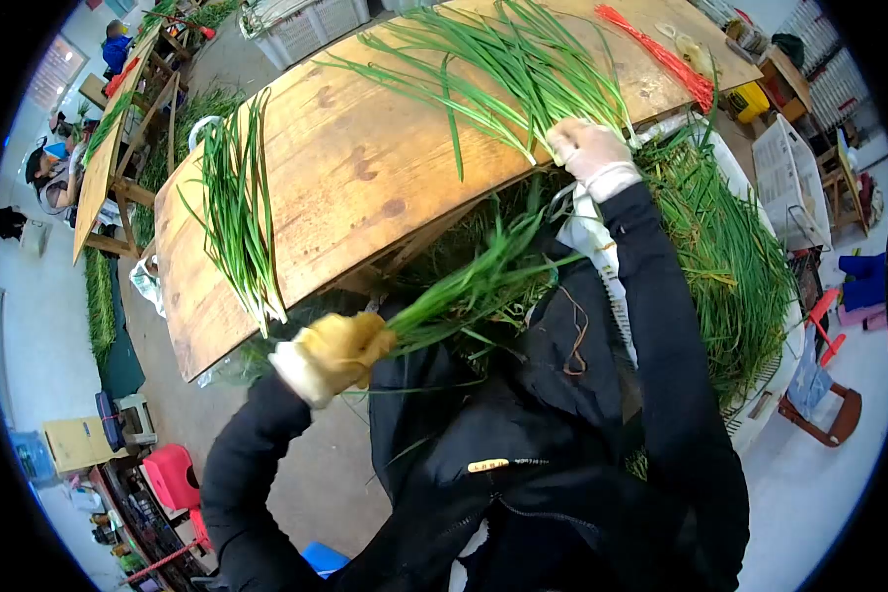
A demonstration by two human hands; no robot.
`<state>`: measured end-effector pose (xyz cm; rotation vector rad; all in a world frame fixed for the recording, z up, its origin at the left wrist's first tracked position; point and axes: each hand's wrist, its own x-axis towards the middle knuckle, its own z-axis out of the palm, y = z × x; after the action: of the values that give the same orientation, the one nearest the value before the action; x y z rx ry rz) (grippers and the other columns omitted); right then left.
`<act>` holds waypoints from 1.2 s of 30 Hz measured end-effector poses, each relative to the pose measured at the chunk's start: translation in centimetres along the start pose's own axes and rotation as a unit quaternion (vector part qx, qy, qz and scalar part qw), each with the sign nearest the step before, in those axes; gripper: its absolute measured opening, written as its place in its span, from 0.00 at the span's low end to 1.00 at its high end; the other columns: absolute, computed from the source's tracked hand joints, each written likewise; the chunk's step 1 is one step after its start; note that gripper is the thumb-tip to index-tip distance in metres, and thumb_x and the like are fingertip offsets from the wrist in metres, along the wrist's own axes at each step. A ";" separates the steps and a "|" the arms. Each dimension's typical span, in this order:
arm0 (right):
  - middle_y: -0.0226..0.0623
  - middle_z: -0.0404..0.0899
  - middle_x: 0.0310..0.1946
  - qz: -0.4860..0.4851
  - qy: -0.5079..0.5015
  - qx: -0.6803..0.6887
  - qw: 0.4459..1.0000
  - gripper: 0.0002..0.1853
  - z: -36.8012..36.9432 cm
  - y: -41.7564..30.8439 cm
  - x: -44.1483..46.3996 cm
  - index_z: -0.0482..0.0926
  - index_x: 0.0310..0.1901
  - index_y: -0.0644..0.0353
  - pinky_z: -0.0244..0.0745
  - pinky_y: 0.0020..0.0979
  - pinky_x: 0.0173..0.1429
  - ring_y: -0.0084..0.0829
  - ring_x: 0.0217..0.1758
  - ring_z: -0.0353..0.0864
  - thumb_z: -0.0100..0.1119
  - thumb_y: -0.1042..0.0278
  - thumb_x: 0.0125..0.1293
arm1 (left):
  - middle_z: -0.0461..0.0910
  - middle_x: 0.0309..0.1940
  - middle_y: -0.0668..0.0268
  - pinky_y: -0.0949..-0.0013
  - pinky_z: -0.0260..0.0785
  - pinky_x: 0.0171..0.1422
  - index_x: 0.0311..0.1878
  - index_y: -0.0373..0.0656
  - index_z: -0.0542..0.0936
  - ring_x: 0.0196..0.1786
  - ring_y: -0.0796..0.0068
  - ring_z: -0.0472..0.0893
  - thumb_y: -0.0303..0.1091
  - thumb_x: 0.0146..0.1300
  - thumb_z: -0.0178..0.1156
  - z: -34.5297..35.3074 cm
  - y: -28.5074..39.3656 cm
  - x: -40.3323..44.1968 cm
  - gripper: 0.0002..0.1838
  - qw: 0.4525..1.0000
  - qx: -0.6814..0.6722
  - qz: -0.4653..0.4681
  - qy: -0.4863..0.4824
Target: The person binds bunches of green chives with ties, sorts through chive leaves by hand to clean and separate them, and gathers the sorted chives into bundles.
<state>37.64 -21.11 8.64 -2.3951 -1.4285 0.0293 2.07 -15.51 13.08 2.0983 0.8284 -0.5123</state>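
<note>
My left hand (337,353), in a yellow glove, is closed round a bunch of thin green leaves (464,281) over my lap, left of centre. The leaves are smeared by motion. My right hand (590,153), in a pale glove, lies at the table's near edge on the white ends of a spread pile of long green stalks (513,69); its fingertips are partly hidden. A smaller bundle of stalks (242,212) lies on the left part of the wooden table (335,168), white ends toward me.
Red ties (661,54) lie at the table's far right. A large heap of green leaves (715,266) fills a white container at my right. White crates (791,183) stand beyond. Other people (116,44) are at a second table (99,192) on the far left.
</note>
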 end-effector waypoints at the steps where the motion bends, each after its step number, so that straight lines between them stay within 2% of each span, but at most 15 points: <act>1: 0.44 0.77 0.37 0.019 0.052 0.005 0.998 0.19 -0.5 -0.1 -0.6 0.76 0.41 0.54 0.69 0.40 0.46 0.44 0.41 0.75 0.44 0.49 0.60 | 0.74 0.14 0.65 0.70 0.66 0.23 0.31 0.39 0.73 0.18 0.75 0.75 0.43 0.63 0.47 -0.9 0.9 -0.4 0.15 1.000 -0.027 0.002 0.000; 3: 0.44 0.77 0.39 0.003 -0.029 -0.035 0.999 0.20 -1.8 0.3 -0.6 0.76 0.42 0.54 0.69 0.39 0.47 0.42 0.43 0.76 0.43 0.48 0.60 | 0.74 0.13 0.66 0.70 0.66 0.24 0.30 0.39 0.73 0.18 0.76 0.75 0.44 0.63 0.46 -1.2 0.2 1.0 0.17 0.990 0.073 -0.088 -0.083; 5: 0.44 0.76 0.40 0.038 0.018 -0.024 0.999 0.20 -2.6 0.7 -0.9 0.76 0.42 0.53 0.69 0.39 0.47 0.42 0.44 0.75 0.44 0.48 0.60 | 0.73 0.12 0.65 0.70 0.66 0.23 0.30 0.38 0.74 0.17 0.76 0.75 0.45 0.63 0.46 -2.8 1.8 0.3 0.19 0.987 0.137 -0.043 -0.071; 10: 0.49 0.77 0.36 0.041 0.040 0.018 0.998 0.21 -2.6 1.1 -0.6 0.76 0.40 0.61 0.68 0.38 0.47 0.45 0.42 0.75 0.44 0.49 0.61 | 0.72 0.11 0.67 0.74 0.62 0.18 0.28 0.37 0.74 0.13 0.80 0.70 0.42 0.61 0.51 -4.4 3.1 -1.2 0.16 0.994 0.005 -0.082 -0.068; 13: 0.41 0.79 0.28 -0.007 0.020 0.062 0.998 0.18 -1.3 0.9 -0.7 0.76 0.39 0.61 0.71 0.29 0.34 0.31 0.27 0.79 0.49 0.53 0.60 | 0.69 0.08 0.68 0.79 0.53 0.13 0.30 0.39 0.74 0.10 0.84 0.64 0.43 0.61 0.51 -6.1 3.8 -3.4 0.15 0.984 -0.081 -0.138 -0.074; 14: 0.42 0.78 0.33 -0.015 -0.001 0.080 0.997 0.17 -1.1 0.6 -0.9 0.75 0.39 0.55 0.70 0.39 0.44 0.44 0.38 0.76 0.45 0.52 0.60 | 0.69 0.08 0.68 0.78 0.53 0.13 0.30 0.39 0.74 0.09 0.84 0.63 0.43 0.61 0.51 -6.6 4.1 -4.5 0.15 0.981 -0.118 -0.143 -0.058; 16: 0.38 0.79 0.27 0.016 -0.038 0.116 0.992 0.16 -1.0 0.0 -1.6 0.75 0.38 0.55 0.70 0.37 0.41 0.40 0.35 0.77 0.45 0.52 0.60 | 0.69 0.08 0.67 0.79 0.52 0.13 0.34 0.38 0.74 0.09 0.84 0.62 0.44 0.61 0.51 -7.4 4.1 -6.5 0.16 0.973 -0.184 -0.140 -0.024; 23: 0.32 0.79 0.23 0.013 0.025 0.245 0.969 0.17 -2.7 1.4 -4.1 0.76 0.38 0.58 0.70 0.26 0.30 0.23 0.24 0.76 0.45 0.53 0.63 | 0.66 0.07 0.72 0.83 0.45 0.09 0.38 0.31 0.74 0.06 0.87 0.58 0.48 0.61 0.50 -6.6 2.1 -6.6 0.23 0.896 -0.412 0.111 0.126; 24: 0.31 0.78 0.24 0.036 0.043 0.283 0.957 0.17 -2.4 2.5 -4.4 0.76 0.40 0.58 0.70 0.24 0.30 0.22 0.24 0.76 0.44 0.53 0.63 | 0.66 0.08 0.73 0.83 0.45 0.09 0.40 0.30 0.74 0.07 0.87 0.58 0.50 0.60 0.50 -4.9 0.9 -4.7 0.25 0.873 -0.430 0.137 0.186; 26: 0.32 0.78 0.26 0.087 0.023 0.377 0.922 0.19 -2.9 2.2 -5.7 0.74 0.45 0.61 0.71 0.21 0.31 0.21 0.25 0.76 0.44 0.54 0.65 | 0.70 0.12 0.69 0.83 0.48 0.10 0.38 0.31 0.73 0.09 0.86 0.61 0.46 0.60 0.52 -2.9 0.4 -1.3 0.21 0.805 -0.566 0.168 0.062; 29: 0.42 0.74 0.46 -0.055 -0.315 0.724 0.611 0.32 1.1 1.3 -6.9 0.65 0.55 0.65 0.74 0.24 0.39 0.25 0.42 0.76 0.50 0.46 0.58 | 0.76 0.20 0.62 0.85 0.53 0.13 0.41 0.33 0.73 0.11 0.85 0.65 0.41 0.60 0.52 1.3 0.5 2.6 0.18 0.708 -0.690 0.124 0.083; 31: 0.39 0.70 0.49 0.046 -0.420 0.685 0.593 0.32 3.9 -0.8 -8.4 0.58 0.60 0.62 0.68 0.26 0.52 0.25 0.50 0.69 0.57 0.59 0.57 | 0.78 0.23 0.60 0.85 0.55 0.15 0.47 0.32 0.72 0.12 0.85 0.66 0.42 0.60 0.52 2.5 -0.3 3.8 0.20 0.667 -0.725 0.157 -0.072; 32: 0.37 0.69 0.47 -0.078 -0.360 0.630 0.683 0.34 4.9 -2.2 -9.7 0.58 0.60 0.64 0.65 0.27 0.55 0.24 0.48 0.69 0.61 0.67 0.53 | 0.76 0.22 0.64 0.84 0.56 0.15 0.49 0.32 0.70 0.13 0.86 0.65 0.43 0.60 0.52 3.3 -0.5 4.3 0.22 0.676 -0.715 0.164 -0.069; 34: 0.34 0.72 0.44 -0.026 -0.334 0.637 0.694 0.34 4.6 -5.0 -10.7 0.61 0.57 0.65 0.68 0.26 0.51 0.23 0.42 0.71 0.64 0.62 0.51 | 0.76 0.22 0.68 0.84 0.58 0.16 0.52 0.34 0.69 0.15 0.87 0.67 0.42 0.60 0.53 4.7 -0.4 5.2 0.23 0.675 -0.714 0.174 -0.058; 36: 0.33 0.74 0.39 -0.018 -0.309 0.648 0.695 0.30 5.4 -6.3 -11.2 0.67 0.52 0.65 0.69 0.25 0.48 0.22 0.39 0.73 0.64 0.57 0.51 | 0.79 0.34 0.63 0.83 0.68 0.31 0.51 0.34 0.70 0.28 0.82 0.76 0.35 0.56 0.57 5.7 0.2 5.1 0.21 0.674 -0.719 0.169 -0.018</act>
<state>25.70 -26.42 3.69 -1.1103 -0.9927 1.4246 5.44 -18.19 6.76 0.6647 0.4515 0.3137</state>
